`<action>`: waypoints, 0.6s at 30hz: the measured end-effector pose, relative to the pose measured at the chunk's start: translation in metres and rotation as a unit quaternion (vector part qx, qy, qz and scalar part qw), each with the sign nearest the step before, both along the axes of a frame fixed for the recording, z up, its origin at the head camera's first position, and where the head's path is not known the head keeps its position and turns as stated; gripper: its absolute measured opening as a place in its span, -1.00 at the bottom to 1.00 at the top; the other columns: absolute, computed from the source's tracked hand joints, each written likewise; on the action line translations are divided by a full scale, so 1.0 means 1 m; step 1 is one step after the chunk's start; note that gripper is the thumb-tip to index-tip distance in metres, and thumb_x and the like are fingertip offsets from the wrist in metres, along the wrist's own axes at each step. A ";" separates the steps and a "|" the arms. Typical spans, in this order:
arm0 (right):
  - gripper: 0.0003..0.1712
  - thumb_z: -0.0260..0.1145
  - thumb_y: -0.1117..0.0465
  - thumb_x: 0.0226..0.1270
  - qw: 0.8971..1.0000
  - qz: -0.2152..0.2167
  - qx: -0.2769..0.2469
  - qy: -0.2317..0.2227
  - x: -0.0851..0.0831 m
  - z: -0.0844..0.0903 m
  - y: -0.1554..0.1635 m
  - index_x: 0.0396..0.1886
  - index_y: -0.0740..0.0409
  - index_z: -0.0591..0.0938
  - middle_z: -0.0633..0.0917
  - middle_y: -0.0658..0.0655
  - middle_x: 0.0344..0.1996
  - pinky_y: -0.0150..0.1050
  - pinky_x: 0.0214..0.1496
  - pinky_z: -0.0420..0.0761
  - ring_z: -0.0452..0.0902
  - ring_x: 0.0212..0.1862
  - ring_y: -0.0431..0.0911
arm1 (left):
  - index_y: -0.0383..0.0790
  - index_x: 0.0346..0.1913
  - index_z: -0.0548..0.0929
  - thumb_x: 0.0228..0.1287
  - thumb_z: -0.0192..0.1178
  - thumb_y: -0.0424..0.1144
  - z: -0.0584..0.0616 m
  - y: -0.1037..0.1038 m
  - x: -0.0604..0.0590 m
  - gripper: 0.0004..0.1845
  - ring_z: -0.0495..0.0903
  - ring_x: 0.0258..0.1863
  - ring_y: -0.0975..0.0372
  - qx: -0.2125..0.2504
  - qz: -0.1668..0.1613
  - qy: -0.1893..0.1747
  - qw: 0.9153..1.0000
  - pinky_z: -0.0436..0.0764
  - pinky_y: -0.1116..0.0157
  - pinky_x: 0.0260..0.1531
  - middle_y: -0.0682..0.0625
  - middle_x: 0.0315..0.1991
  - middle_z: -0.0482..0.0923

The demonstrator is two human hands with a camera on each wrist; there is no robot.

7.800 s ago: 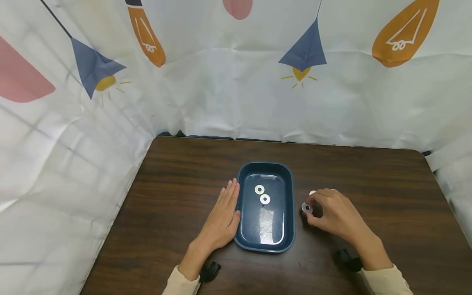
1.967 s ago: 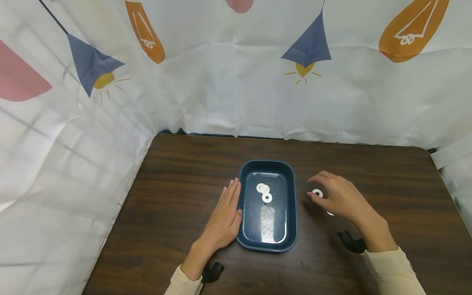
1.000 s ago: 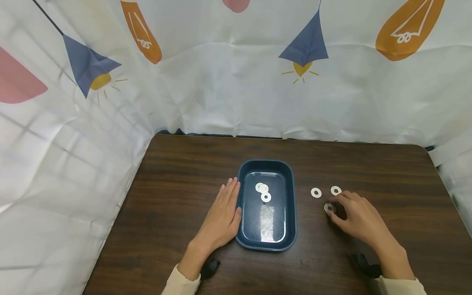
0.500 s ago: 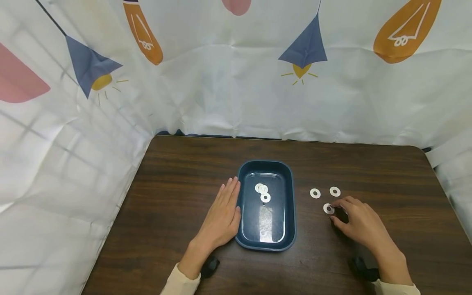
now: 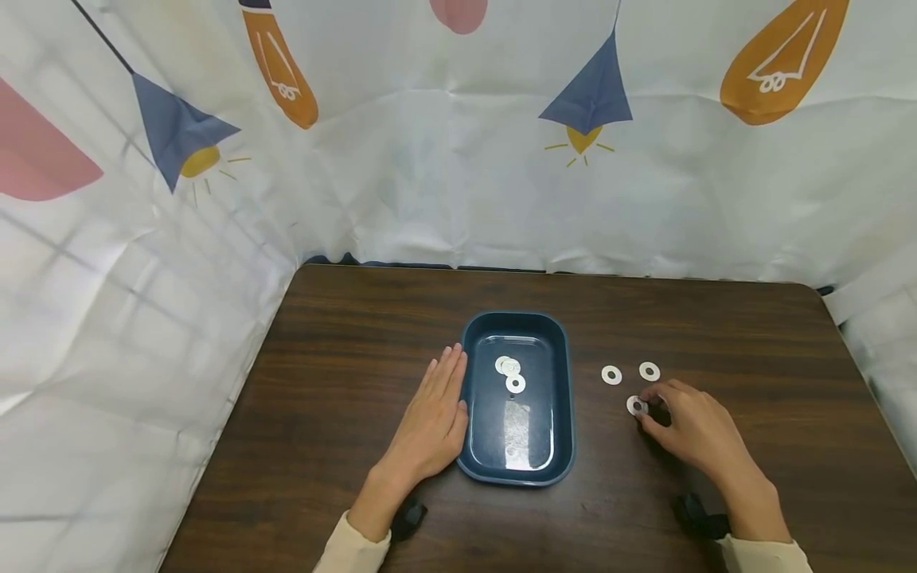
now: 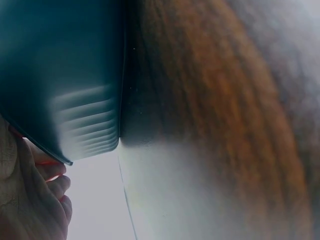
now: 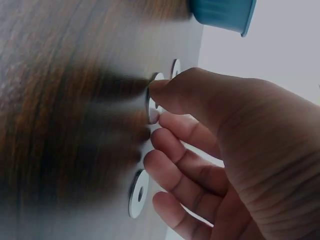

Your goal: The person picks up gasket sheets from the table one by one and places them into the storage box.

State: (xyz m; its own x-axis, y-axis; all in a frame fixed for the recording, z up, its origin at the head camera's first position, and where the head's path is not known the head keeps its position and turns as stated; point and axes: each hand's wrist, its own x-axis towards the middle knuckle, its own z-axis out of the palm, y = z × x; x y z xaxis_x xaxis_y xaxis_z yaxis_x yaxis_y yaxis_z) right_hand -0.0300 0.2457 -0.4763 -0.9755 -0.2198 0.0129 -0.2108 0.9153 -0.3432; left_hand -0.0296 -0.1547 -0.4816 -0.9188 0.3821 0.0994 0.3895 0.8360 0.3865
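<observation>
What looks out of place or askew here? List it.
Little stands out. Two washers in the tray overlap. The washer at the right hand seems tipped up on edge, off the table.

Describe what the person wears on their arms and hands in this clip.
Both hands are bare: left hand, right hand. Cream long sleeves reach the wrists, the left sleeve and right sleeve. A small black device sits at each wrist. No rings or gloves are visible.
</observation>
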 end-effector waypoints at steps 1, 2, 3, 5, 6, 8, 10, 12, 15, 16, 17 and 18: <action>-0.75 0.58 0.10 0.20 1.000 -0.001 0.002 -0.001 -0.001 0.000 -0.001 -0.17 0.07 0.77 0.79 0.06 -0.24 0.17 -0.14 0.67 0.73 -0.21 -0.01 | -0.21 0.73 -0.03 0.59 -0.03 -0.18 0.000 0.000 0.000 -0.23 -0.10 0.78 0.10 0.000 0.000 -0.001 1.000 0.08 -0.04 0.73 -0.05 0.78 -0.13; -0.76 0.57 0.09 0.21 1.000 -0.002 0.003 -0.003 -0.001 0.001 -0.001 -0.18 0.07 0.77 0.80 0.05 -0.25 0.16 -0.14 0.68 0.73 -0.21 -0.01 | -0.21 0.73 -0.04 0.60 -0.05 -0.17 0.000 0.000 0.000 -0.23 -0.11 0.78 0.10 -0.001 0.000 -0.002 1.000 0.08 -0.04 0.74 -0.04 0.78 -0.14; -0.76 0.57 0.09 0.21 1.000 -0.002 0.004 -0.003 -0.002 0.001 -0.002 -0.19 0.08 0.78 0.81 0.05 -0.26 0.15 -0.16 0.68 0.74 -0.22 -0.01 | -0.20 0.73 -0.05 0.60 -0.06 -0.17 0.000 -0.001 0.000 -0.23 -0.11 0.78 0.11 -0.001 0.000 -0.003 1.000 0.07 -0.03 0.74 -0.04 0.78 -0.15; -0.77 0.57 0.07 0.22 1.000 -0.007 0.006 -0.005 -0.003 0.002 -0.003 -0.22 0.07 0.79 0.82 0.05 -0.28 0.12 -0.19 0.70 0.74 -0.25 -0.02 | -0.20 0.74 -0.06 0.61 -0.07 -0.17 0.000 -0.001 0.000 -0.23 -0.13 0.78 0.12 -0.001 -0.001 -0.003 1.000 0.05 -0.02 0.74 -0.04 0.78 -0.15; -0.77 0.57 0.06 0.22 1.000 -0.009 0.006 -0.005 -0.003 0.002 -0.004 -0.23 0.07 0.79 0.82 0.05 -0.28 0.12 -0.21 0.70 0.74 -0.26 -0.02 | -0.20 0.74 -0.06 0.61 -0.08 -0.16 0.000 -0.002 0.000 -0.24 -0.14 0.78 0.13 -0.003 -0.001 -0.005 1.000 0.04 -0.01 0.75 -0.04 0.79 -0.16; -0.77 0.57 0.04 0.22 1.000 -0.014 0.005 -0.009 -0.003 0.003 -0.006 -0.24 0.06 0.80 0.82 0.05 -0.29 0.10 -0.24 0.69 0.74 -0.28 -0.01 | -0.20 0.74 -0.06 0.61 -0.08 -0.16 0.000 -0.002 0.000 -0.24 -0.14 0.78 0.13 -0.005 -0.002 -0.006 1.000 0.03 0.00 0.75 -0.04 0.79 -0.17; -0.77 0.57 0.03 0.22 1.000 -0.021 0.004 -0.015 -0.003 0.003 -0.007 -0.25 0.05 0.80 0.83 0.06 -0.29 0.09 -0.28 0.69 0.74 -0.29 -0.01 | -0.20 0.74 -0.06 0.61 -0.08 -0.16 0.001 -0.002 0.000 -0.23 -0.14 0.78 0.12 -0.006 -0.002 -0.008 1.000 0.03 0.00 0.75 -0.04 0.79 -0.17; -0.76 0.57 0.01 0.22 0.999 -0.028 -0.001 -0.021 -0.003 0.001 -0.008 -0.25 0.05 0.81 0.83 0.06 -0.29 0.09 -0.29 0.69 0.74 -0.28 0.00 | -0.21 0.73 -0.05 0.60 -0.06 -0.16 0.002 -0.003 0.001 -0.23 -0.12 0.78 0.11 -0.009 0.001 -0.008 1.000 0.04 -0.01 0.74 -0.04 0.78 -0.16; -0.76 0.56 0.00 0.21 0.999 -0.040 -0.010 -0.030 -0.004 0.000 -0.008 -0.26 0.04 0.81 0.83 0.06 -0.32 0.07 -0.32 0.68 0.74 -0.28 -0.02 | -0.21 0.73 -0.03 0.59 -0.03 -0.17 0.002 -0.002 0.001 -0.22 -0.10 0.78 0.11 -0.008 0.002 -0.007 1.000 0.07 -0.02 0.74 -0.04 0.78 -0.14; -0.77 0.56 0.00 0.21 0.998 -0.044 -0.012 -0.031 -0.005 -0.001 -0.008 -0.27 0.04 0.81 0.83 0.06 -0.33 0.06 -0.33 0.67 0.73 -0.28 -0.03 | -0.20 0.73 -0.03 0.59 -0.02 -0.17 0.002 -0.002 0.001 -0.22 -0.09 0.78 0.11 -0.008 0.003 -0.006 1.000 0.07 -0.03 0.74 -0.04 0.78 -0.13; -0.77 0.56 0.00 0.21 0.998 -0.047 -0.013 -0.034 -0.006 -0.001 -0.008 -0.28 0.03 0.81 0.83 0.05 -0.34 0.06 -0.33 0.67 0.73 -0.29 -0.04 | -0.21 0.73 -0.03 0.59 -0.02 -0.17 0.002 -0.002 0.001 -0.22 -0.08 0.78 0.10 -0.008 0.003 -0.005 1.000 0.08 -0.03 0.73 -0.05 0.78 -0.12; -0.78 0.55 0.00 0.20 0.998 -0.049 -0.013 -0.037 -0.006 -0.001 -0.008 -0.29 0.02 0.80 0.82 0.05 -0.34 0.05 -0.34 0.66 0.72 -0.29 -0.04 | -0.21 0.73 -0.02 0.59 -0.02 -0.17 0.002 -0.001 0.001 -0.22 -0.08 0.78 0.10 -0.006 0.003 -0.005 1.000 0.08 -0.04 0.73 -0.06 0.78 -0.11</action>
State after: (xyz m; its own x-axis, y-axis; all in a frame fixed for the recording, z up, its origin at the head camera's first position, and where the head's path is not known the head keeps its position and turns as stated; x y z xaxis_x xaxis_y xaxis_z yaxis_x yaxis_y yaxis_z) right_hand -0.0359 0.2375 -0.4772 -0.9908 -0.1237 -0.0555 -0.0938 0.9211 -0.3778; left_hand -0.0287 -0.1562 -0.4795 -0.9223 0.3770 0.0856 0.3800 0.8433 0.3802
